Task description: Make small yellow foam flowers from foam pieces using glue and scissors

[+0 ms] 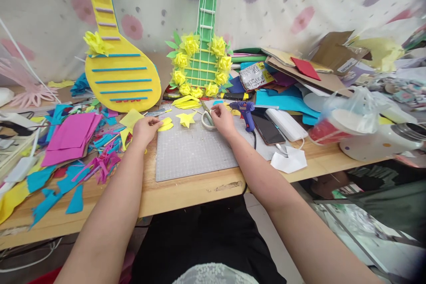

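My left hand [145, 129] pinches yellow petals [166, 124] at the left edge of the mat [196, 155]; my right hand [222, 118] is at the scissors [207, 110], its grip hidden. Swinging them sideways could drag the star [186, 119] or knock the glue gun [245, 113].

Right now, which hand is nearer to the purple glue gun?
The right hand, just left of the glue gun, at the scissors. The left hand is farther left, at the yellow paper.
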A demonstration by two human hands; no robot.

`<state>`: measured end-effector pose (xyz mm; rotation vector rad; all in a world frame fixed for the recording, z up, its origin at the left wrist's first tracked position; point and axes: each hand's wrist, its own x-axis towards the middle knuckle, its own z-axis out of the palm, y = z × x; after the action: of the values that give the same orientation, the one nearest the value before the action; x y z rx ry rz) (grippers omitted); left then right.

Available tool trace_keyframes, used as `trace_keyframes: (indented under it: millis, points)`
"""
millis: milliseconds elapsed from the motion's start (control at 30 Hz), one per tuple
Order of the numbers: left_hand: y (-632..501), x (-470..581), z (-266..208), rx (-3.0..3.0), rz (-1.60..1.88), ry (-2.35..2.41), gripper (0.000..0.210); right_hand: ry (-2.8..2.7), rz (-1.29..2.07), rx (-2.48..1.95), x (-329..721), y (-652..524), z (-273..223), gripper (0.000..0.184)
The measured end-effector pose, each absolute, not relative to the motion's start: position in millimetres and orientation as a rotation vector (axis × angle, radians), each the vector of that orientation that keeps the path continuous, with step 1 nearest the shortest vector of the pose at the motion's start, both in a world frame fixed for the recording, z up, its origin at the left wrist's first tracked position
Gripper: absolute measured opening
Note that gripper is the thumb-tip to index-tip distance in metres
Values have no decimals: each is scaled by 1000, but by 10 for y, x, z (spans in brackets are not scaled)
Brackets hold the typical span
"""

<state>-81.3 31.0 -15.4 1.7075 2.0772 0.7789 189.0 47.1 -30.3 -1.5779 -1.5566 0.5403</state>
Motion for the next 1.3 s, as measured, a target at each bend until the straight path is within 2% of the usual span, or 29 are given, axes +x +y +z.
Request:
trace_keyframes:
  millis: [533,700,1033,1200,1300]
  points:
    - [277,-808,-126,1629,923,1985,17,-1789,494,-1647,2048,375,26,12]
    - [254,-779,-76,1651,836,2001,17,-1797,467,-1639,2246,318,22,12]
    - [282,-814,-119,1762,704,2205,32,-1797,549,-1698,2614,111,-15,13]
    - [334,-865,-178,1760,899,2176,27,-1787,584,-1761,2753,-31,108,18]
    - [353,-875,-217,1782,1073,2051,19,-1794,526,-1990,2849,-95,177,31]
